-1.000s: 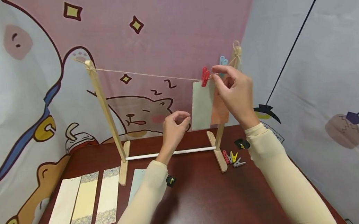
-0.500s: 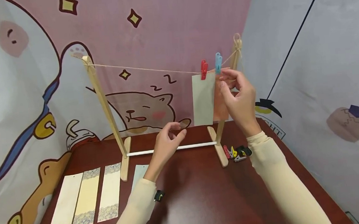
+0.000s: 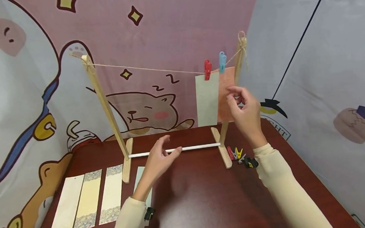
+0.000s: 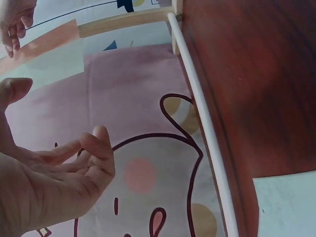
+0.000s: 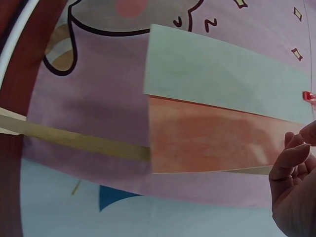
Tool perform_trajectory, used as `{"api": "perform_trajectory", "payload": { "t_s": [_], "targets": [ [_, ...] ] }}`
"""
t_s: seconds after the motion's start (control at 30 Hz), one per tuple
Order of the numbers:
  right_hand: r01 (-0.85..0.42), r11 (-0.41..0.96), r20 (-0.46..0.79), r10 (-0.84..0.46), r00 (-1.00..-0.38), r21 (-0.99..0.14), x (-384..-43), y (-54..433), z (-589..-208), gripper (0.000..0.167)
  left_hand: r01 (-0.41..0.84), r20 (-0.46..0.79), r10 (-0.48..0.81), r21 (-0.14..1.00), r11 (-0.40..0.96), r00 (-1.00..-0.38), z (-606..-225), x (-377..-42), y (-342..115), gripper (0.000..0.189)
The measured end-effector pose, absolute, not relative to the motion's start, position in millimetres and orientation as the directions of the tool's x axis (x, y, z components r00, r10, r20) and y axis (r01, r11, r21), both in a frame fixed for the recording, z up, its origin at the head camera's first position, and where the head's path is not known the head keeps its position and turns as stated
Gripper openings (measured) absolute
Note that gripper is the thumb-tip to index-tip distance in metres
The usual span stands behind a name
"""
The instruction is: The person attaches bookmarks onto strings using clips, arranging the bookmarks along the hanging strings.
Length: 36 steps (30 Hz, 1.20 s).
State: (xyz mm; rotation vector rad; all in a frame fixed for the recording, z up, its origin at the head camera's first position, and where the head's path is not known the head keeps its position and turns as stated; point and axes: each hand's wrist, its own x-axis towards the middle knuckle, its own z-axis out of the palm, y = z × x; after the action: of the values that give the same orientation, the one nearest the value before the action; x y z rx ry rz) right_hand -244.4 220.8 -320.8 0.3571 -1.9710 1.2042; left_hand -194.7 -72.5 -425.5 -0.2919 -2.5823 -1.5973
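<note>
A pale green card (image 3: 207, 100) hangs from the string under a red clothespin (image 3: 208, 69). Beside it an orange card (image 3: 226, 93) hangs under a blue clothespin (image 3: 222, 62), partly overlapped by the green one. My right hand (image 3: 245, 113) is in front of the orange card's right edge, fingers loosely bent and holding nothing. Lower and to the left, my left hand (image 3: 158, 161) hovers above the table with thumb and fingers spread apart, nothing between them. Under the left forearm lies a pale blue card (image 3: 139, 174), partly hidden by the arm.
The string (image 3: 147, 69) runs between two wooden posts (image 3: 106, 108), joined low down by a white rod (image 3: 200, 147). Several loose clothespins (image 3: 236, 154) lie by the right foot. At left on the table are a cream card (image 3: 65, 207) and two lace-patterned cards (image 3: 87, 202).
My right hand has moved down from the string beside the red clothespin to in front of the orange card. My left hand has dropped down and left, away from the green card.
</note>
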Motion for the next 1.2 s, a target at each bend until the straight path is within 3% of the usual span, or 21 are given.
{"api": "perform_trajectory", "payload": {
  "t_s": [0.3, 0.53, 0.83, 1.0, 1.2],
  "targets": [
    [-0.496, 0.544, 0.669, 0.173, -0.723, -0.677, -254.5, 245.0, -356.8, 0.023, 0.144, 0.134, 0.055, 0.86, 0.49, -0.989, -444.4, -183.4, -94.5, 0.068],
    [-0.448, 0.557, 0.643, 0.218, -0.734, -0.7, -252.7, 255.0, -377.6, 0.021, 0.134, 0.136, 0.032, 0.859, 0.495, -0.99, -458.1, -179.3, -105.2, 0.064],
    [-0.372, 0.588, 0.61, 0.274, -0.743, -0.718, -248.8, 264.3, -398.2, 0.021, 0.014, 0.052, -0.047, 0.804, 0.594, -0.998, -461.5, -173.7, -113.4, 0.08],
    [-0.325, 0.629, 0.582, 0.255, -0.772, -0.707, -250.5, 269.1, -415.5, 0.02, -0.063, 0.018, -0.122, 0.775, 0.628, -0.992, -467.1, -165.4, -122.6, 0.077],
    [-0.288, 0.649, 0.555, 0.251, -0.793, -0.704, -249.4, 283.3, -434.5, 0.018, -0.081, -0.015, -0.106, 0.752, 0.654, -0.994, -474.6, -164.2, -126.6, 0.081]
  ]
}}
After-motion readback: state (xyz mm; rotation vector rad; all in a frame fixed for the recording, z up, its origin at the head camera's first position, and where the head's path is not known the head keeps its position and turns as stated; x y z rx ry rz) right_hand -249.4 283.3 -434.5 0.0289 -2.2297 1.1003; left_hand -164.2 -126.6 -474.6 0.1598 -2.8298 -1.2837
